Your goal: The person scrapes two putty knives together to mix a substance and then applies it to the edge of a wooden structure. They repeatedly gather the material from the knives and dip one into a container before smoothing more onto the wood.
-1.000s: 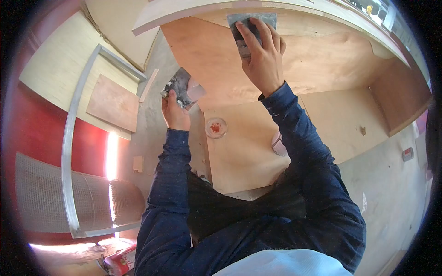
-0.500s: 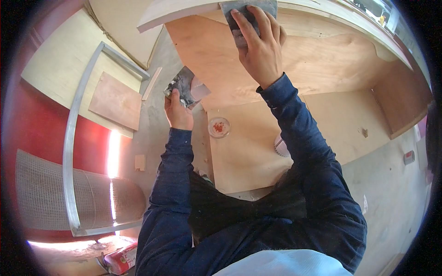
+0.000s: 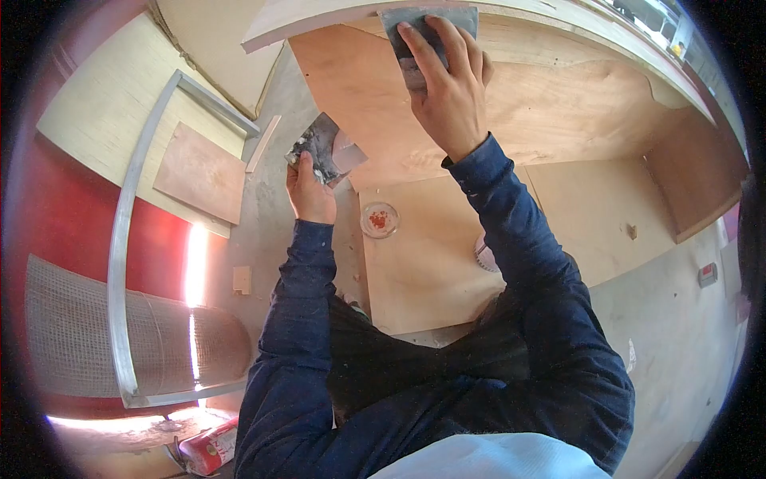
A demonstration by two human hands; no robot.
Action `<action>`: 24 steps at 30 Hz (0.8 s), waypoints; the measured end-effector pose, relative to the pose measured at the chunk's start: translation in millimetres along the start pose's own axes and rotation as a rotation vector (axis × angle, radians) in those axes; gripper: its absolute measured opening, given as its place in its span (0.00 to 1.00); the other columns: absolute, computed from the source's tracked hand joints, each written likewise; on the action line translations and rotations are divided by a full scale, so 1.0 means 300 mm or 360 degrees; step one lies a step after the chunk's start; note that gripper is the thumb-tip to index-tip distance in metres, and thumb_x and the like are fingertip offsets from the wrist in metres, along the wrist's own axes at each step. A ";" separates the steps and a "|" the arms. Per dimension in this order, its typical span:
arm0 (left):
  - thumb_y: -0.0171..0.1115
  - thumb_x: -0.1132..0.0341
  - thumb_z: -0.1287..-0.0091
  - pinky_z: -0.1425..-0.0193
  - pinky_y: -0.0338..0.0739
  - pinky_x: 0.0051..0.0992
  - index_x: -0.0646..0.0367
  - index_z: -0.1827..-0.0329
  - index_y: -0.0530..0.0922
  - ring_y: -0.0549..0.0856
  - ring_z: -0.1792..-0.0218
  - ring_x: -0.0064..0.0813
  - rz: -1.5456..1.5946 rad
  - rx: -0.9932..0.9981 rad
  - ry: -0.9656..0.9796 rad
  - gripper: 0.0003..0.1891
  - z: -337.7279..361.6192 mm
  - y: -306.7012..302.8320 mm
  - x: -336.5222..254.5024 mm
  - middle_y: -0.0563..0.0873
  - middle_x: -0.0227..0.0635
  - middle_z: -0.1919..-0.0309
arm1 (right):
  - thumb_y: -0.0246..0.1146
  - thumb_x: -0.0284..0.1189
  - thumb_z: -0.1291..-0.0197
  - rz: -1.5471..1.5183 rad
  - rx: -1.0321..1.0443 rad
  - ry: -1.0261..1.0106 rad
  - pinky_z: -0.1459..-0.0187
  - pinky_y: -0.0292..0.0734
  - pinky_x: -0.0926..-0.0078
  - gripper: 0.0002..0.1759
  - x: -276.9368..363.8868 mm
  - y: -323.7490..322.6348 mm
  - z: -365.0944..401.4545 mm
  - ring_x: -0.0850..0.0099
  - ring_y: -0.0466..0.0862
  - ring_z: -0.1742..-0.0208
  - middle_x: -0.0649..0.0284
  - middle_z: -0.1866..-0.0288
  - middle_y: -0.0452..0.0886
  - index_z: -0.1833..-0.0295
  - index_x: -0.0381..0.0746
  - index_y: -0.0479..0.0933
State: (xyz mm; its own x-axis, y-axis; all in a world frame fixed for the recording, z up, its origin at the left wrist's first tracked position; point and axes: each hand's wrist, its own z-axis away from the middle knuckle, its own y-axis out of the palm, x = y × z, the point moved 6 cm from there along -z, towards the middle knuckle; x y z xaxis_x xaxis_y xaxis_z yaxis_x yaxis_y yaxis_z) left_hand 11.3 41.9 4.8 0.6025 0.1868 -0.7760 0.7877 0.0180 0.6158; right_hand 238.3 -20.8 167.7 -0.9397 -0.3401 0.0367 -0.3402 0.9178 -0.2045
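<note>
Two-scraper work at an upright plywood panel, seen from the head camera.

The right hand was raised to the top edge of the plywood panel, its grip clamped on a wide scraper, with fingers spread flat over the blade and pressing it against the wood. The left hand was lower and to the left, clear of the panel, its grip closed on a smeared scraper that carried a pale patch of filler and was tilted upward. Below the hands, a clear dish with red contents sat on a plywood sheet laid on the concrete floor. A white tub showed partly behind the right sleeve. An aluminium frame and a plywood offcut lay well to the left.
</note>
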 end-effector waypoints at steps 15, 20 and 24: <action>0.55 0.61 0.24 0.51 0.87 0.44 0.52 0.36 0.71 0.85 0.46 0.37 0.0164 0.0050 -0.0189 0.16 -0.013 -0.025 0.050 0.82 0.36 0.42 | 0.67 0.20 0.52 -0.0055 0.0193 0.0091 0.36 0.63 0.55 0.36 -0.008 0.029 0.078 0.57 0.72 0.34 0.62 0.32 0.73 0.34 0.53 0.76; 0.51 0.61 0.22 0.51 0.88 0.41 0.54 0.35 0.71 0.86 0.47 0.37 0.0339 0.0198 -0.0365 0.17 0.012 0.018 0.125 0.82 0.38 0.42 | 0.60 0.10 0.53 -0.0947 0.0384 0.0164 0.35 0.71 0.57 0.35 0.083 0.019 0.234 0.49 0.72 0.32 0.52 0.34 0.72 0.36 0.41 0.75; 0.52 0.62 0.23 0.49 0.86 0.40 0.54 0.37 0.72 0.85 0.47 0.36 0.0383 0.0269 -0.0323 0.15 0.042 0.099 0.123 0.82 0.37 0.44 | 0.54 0.06 0.54 -0.1086 0.0782 0.0233 0.34 0.72 0.60 0.35 0.156 0.033 0.352 0.46 0.72 0.33 0.49 0.34 0.72 0.37 0.37 0.75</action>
State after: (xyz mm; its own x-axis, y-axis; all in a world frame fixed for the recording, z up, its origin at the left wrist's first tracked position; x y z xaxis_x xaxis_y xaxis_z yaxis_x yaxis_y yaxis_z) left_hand 58.5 36.9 -7.4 0.7734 -0.0336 -0.6330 0.6198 -0.1689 0.7663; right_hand 194.7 -49.4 64.1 -0.5413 -0.7254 0.4252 -0.8110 0.3170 -0.4918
